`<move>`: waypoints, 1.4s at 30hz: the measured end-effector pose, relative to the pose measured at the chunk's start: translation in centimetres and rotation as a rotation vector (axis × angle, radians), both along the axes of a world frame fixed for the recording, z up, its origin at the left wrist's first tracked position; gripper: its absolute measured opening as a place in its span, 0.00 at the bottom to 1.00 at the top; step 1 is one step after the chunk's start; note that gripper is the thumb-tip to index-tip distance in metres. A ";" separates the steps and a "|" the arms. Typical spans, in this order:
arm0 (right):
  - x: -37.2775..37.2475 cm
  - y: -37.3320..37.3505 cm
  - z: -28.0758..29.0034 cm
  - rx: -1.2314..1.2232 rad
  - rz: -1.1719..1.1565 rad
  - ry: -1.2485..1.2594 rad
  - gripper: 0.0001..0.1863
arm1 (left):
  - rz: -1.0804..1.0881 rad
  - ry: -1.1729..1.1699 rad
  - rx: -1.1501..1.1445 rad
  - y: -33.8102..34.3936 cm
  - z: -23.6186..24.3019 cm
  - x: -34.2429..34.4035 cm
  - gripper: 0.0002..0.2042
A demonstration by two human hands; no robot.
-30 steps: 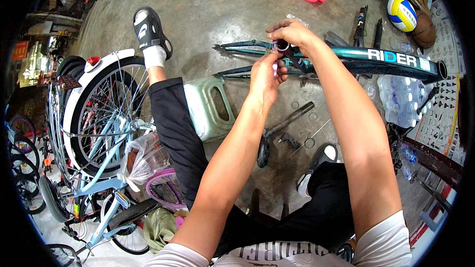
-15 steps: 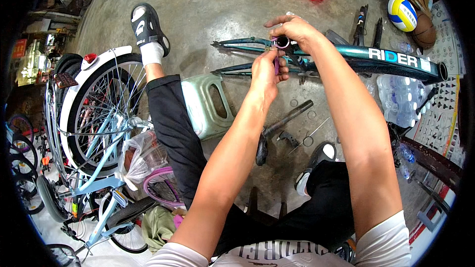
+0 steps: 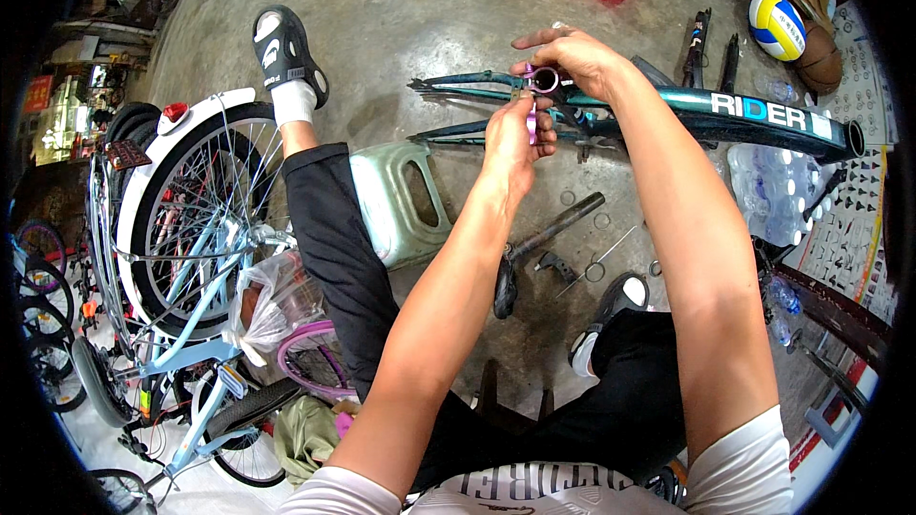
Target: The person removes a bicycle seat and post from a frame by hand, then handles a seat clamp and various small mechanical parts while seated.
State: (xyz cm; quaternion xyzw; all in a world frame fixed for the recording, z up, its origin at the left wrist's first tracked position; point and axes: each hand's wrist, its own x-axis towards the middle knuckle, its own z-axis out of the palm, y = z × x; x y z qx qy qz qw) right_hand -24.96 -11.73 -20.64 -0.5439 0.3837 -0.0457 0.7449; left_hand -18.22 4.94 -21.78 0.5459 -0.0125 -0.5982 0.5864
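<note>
- The teal frame (image 3: 763, 114) lay lengthwise in front of the person, its forked rear end toward the left and its thick tube running to the right.
- The purple clamp (image 3: 547, 92) was at the frame's middle, between the two hands; its round, dark opening faced up toward the person, though whether it was seated on the tube there could not be told.
- The left hand (image 3: 513, 138) was closed on the clamp's near side — thumb and bent fingers about its purple lever (image 3: 531, 126).
- The right hand (image 3: 577, 59) curled over the far side with one finger stretched out to the left; whether it gripped the clamp or only steadied it could not be told.
- The step in hand looked to be adjusting the clamp, with both hands working at one small spot.
- The next move seemed to call for a steady hold on the ring, the lever kept clear of the tubes, and small finger turns rather than force.
- On the floor (image 3: 429, 33) nearer the person lay a dark post (image 3: 560, 226), a thin rod (image 3: 608, 253) and loose rings (image 3: 594, 272) — all apart from the hands.
</note>
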 end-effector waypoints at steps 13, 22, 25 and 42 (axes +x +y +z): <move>0.9 0.9 1.4 -0.182 0.069 0.191 0.21 | -0.017 -0.078 -0.011 0.2 0.1 0.1 0.16; 0.3 0.4 0.1 -0.065 -0.001 0.101 0.23 | -0.037 -0.096 -0.013 0.1 0.2 0.0 0.16; 0.7 0.9 0.6 -0.197 0.018 0.140 0.24 | -0.038 -0.106 -0.011 0.2 0.1 0.1 0.16; 0.8 -0.4 -0.8 0.003 -0.036 0.043 0.23 | -0.091 -0.126 -0.025 0.1 0.4 0.2 0.17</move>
